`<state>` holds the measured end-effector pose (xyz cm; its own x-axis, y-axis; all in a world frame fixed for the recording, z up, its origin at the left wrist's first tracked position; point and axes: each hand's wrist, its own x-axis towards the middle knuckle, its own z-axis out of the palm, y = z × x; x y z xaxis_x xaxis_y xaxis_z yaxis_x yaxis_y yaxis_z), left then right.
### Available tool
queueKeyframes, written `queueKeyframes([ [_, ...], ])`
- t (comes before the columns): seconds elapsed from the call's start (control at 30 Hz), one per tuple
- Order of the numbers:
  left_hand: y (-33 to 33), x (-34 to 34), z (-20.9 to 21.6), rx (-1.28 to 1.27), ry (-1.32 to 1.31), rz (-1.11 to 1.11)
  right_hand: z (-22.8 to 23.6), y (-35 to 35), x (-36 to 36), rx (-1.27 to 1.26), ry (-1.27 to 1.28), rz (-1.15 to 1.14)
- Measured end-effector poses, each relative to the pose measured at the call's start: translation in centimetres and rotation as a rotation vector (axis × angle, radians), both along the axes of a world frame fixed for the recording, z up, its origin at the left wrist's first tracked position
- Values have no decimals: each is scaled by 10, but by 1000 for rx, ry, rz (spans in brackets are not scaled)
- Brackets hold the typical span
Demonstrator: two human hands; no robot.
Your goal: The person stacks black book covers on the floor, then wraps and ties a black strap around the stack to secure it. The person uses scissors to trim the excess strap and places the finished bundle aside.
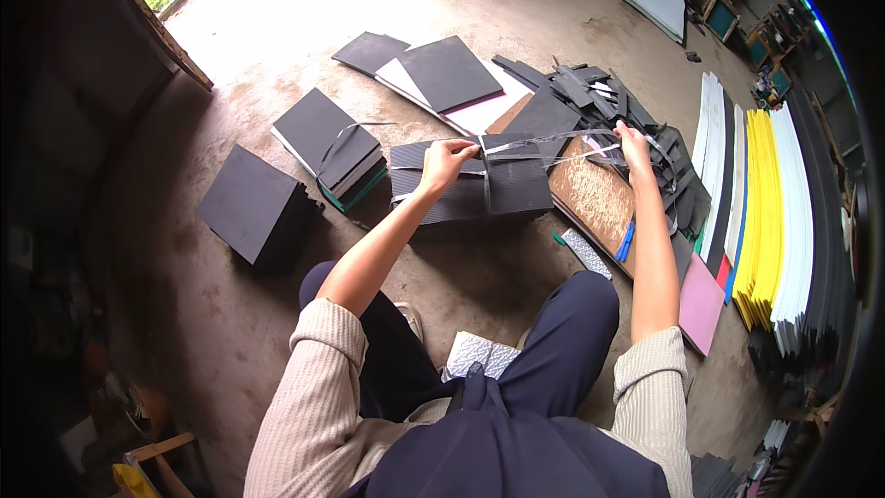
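Around frame centre, bundled stacks of black square foam sheets (pixel 323 143) lie left, and yellow and white foam strips (pixel 765 212) stand at right. The left hand (pixel 446 162) and right hand (pixel 634 149) each pinch a thin grey strap (pixel 544 149), pulled taut over a black ribbed sheet stack (pixel 479 186) at centre. The fingertips' grip is hard to make out.

Bare concrete floor (pixel 277 28), dusty, carries everything. On it: black sheet stack (pixel 251 203) at left, strapped black stack (pixel 329 143) beside it, black and white sheets (pixel 442 78) farther back, ribbed black stack (pixel 470 186) in the middle, scored brown board (pixel 590 194) with a blue cutter (pixel 626 242) on it, heap of black offcuts (pixel 599 97), pink sheet (pixel 701 300), rows of white, black and yellow sheets (pixel 765 212) at right.
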<state>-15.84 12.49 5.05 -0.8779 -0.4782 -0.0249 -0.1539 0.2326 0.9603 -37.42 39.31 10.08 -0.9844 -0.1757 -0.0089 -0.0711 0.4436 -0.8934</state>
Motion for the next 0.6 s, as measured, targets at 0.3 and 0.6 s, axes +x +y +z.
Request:
queueKeyframes([
  [0.3, -4, -1, -3, 30, -9, -19, -47, -112, 100, 318, 249, 680],
  [0.6, -16, 24, 10, -705, 209, -134, -55, -138, 103, -119, -28, 569],
])
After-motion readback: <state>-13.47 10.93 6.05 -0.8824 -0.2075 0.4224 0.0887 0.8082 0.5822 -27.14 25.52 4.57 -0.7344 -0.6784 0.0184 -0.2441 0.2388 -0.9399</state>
